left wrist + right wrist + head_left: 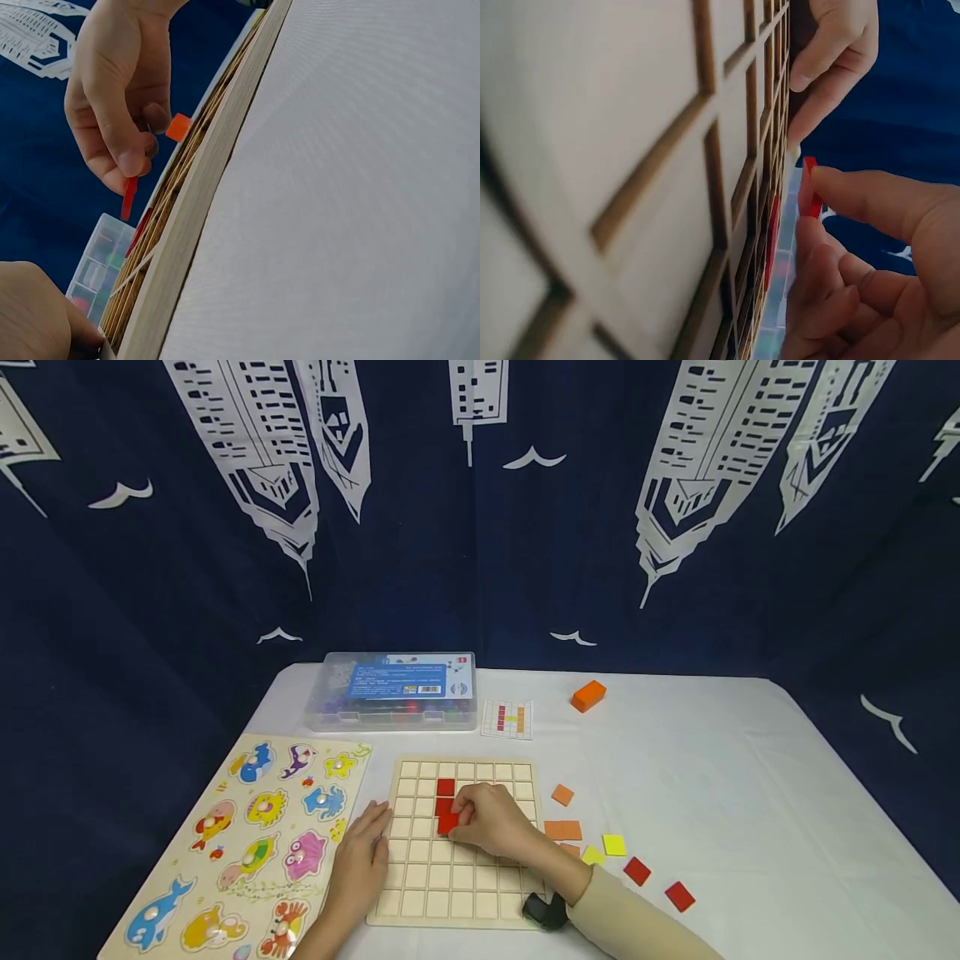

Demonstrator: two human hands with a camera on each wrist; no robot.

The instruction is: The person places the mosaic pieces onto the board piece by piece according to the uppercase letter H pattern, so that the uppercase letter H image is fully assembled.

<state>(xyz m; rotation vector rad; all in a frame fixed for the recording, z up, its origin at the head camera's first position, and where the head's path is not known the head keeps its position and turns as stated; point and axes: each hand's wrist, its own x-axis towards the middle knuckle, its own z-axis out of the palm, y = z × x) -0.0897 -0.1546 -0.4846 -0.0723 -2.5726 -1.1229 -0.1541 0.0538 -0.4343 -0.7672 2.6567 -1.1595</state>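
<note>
Over the wooden grid board [417, 877], my right hand [491, 818] pinches a red square tile [810, 187] between thumb and fingertips. In the left wrist view that tile [129, 198] is tilted on edge, close above the grid. Two more red tiles [446, 787] lie in the same column, just beyond the held one. My left hand [360, 864] rests along the board's left edge, fingers extended and fingertips touching the rim; it holds no tile.
Right of the board lie loose orange tiles [562, 830], yellow tiles [614, 845] and red tiles [680, 896]. Behind it are a pattern card [507, 719], a clear plastic case [397, 693] and an orange block [588, 696]. A sea-animal puzzle board [255, 852] lies on the left.
</note>
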